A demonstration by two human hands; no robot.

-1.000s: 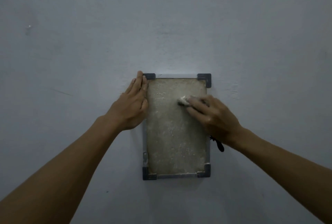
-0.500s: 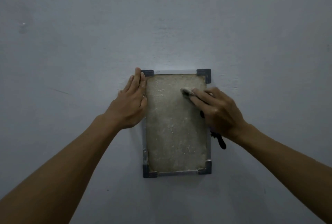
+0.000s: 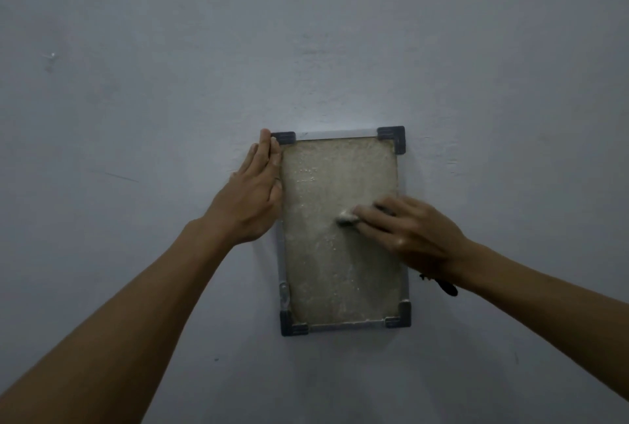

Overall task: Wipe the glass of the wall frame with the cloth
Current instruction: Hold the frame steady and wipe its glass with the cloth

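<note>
Cloth (image 3: pixel 346 217) sits under the fingertips of your right hand (image 3: pixel 412 236), pressed on the middle of the dusty glass (image 3: pixel 326 270). Its fingers look blurred, so I cannot tell how they grip. Your left hand (image 3: pixel 253 200) lies flat with straight fingers on the left edge of the wall frame (image 3: pixel 391 137).

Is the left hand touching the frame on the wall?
Touching. The head view shows the left hand lying flat against the frame's left edge, fingers straight, no gap.

Bare wall (image 3: pixel 306 32) lies all around the frame (image 3: pixel 394 139); the left hand (image 3: pixel 253 200) blocks its left edge.
</note>
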